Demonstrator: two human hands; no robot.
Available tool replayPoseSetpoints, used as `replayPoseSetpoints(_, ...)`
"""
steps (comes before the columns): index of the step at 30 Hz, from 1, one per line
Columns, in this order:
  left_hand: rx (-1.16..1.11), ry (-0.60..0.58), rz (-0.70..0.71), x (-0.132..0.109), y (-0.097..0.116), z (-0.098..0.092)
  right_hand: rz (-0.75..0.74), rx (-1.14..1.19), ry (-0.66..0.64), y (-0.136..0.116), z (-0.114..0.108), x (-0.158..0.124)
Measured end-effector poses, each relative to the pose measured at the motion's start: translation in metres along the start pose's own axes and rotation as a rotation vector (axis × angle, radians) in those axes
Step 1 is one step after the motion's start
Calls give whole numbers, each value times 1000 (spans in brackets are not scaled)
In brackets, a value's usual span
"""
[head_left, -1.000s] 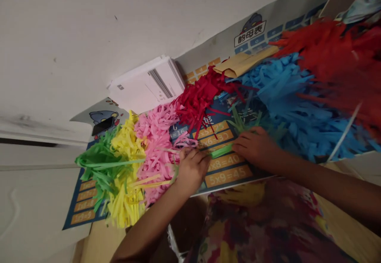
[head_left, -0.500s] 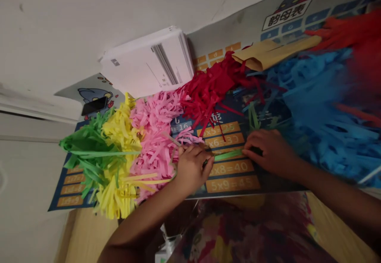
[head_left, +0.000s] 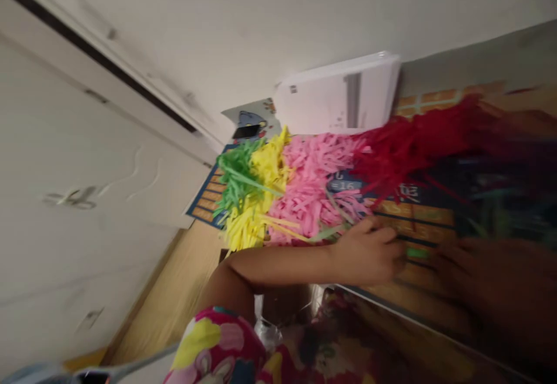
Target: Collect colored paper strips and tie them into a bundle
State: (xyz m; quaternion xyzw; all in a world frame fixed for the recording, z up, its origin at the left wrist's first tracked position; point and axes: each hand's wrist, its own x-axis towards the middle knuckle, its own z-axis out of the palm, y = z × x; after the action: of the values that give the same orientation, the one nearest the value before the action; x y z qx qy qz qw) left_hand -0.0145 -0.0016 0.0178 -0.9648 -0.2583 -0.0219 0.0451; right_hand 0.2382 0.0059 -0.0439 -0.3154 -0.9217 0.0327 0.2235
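Observation:
In the blurred head view, my left hand [head_left: 368,253] lies on a printed multiplication chart [head_left: 424,216], its fingers closed on the end of a green paper strip [head_left: 418,252]. My right hand [head_left: 487,274] is a dark smear at the strip's other end, with its grip hidden by blur. Fringed cut paper covers the chart, running from green [head_left: 237,178] through yellow [head_left: 265,189] and pink [head_left: 308,189] to dark red [head_left: 413,146] near my hands.
A white stack of paper [head_left: 337,97] and a black phone [head_left: 246,131] lie beyond the fringes. Floral fabric [head_left: 217,343] and a plastic bag [head_left: 265,332] sit below my left arm. A wooden surface [head_left: 169,297] and white panelling [head_left: 87,216] fill the left.
The whole view has swung, so the fringes and chart sit further right and look smaller. The blue fringe is lost in dark blur. Both hands remain at the green strip.

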Motion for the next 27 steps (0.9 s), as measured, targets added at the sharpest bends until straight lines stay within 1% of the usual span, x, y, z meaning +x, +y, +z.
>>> replayPoseSetpoints(3, 15, -61, -37, 10, 5, -7, -98, 125, 41, 24, 23, 5)
replayPoseSetpoints(5, 30, -76, -77, 15, 6, -7, -129, 145, 65, 32, 28, 12)
replayPoseSetpoints(7, 43, -67, -103, 17, 6, -5, -119, 119, 95, 27, 22, 18)
replayPoseSetpoints(9, 28, -47, -120, 16, 5, 0, -48, 52, 93, 11, 8, 23)
replayPoseSetpoints(11, 7, -23, -126, 12, 5, 5, 25, -34, 50, -10, -6, 25)
replayPoseSetpoints(13, 7, 1, -133, 6, 8, 9, 28, -113, -2, -26, -17, 25)
replayPoseSetpoints(14, 16, 13, -140, 2, 9, 11, 15, -144, -10, -30, -20, 24)
replayPoseSetpoints(16, 25, 35, -156, -6, 10, 15, 5, -182, -24, -30, -23, 18)
replayPoseSetpoints(19, -24, 81, -211, -17, 6, 21, 56, -139, -16, -18, -22, 4)
replayPoseSetpoints(23, -229, 160, -336, -22, 2, 23, 210, -6, 31, -4, -20, -5)
replayPoseSetpoints(25, -347, 189, -392, -22, 0, 23, 252, 73, 32, 0, -20, -4)
replayPoseSetpoints(27, -446, 215, -425, -21, -1, 22, 273, 151, 5, 3, -20, -2)
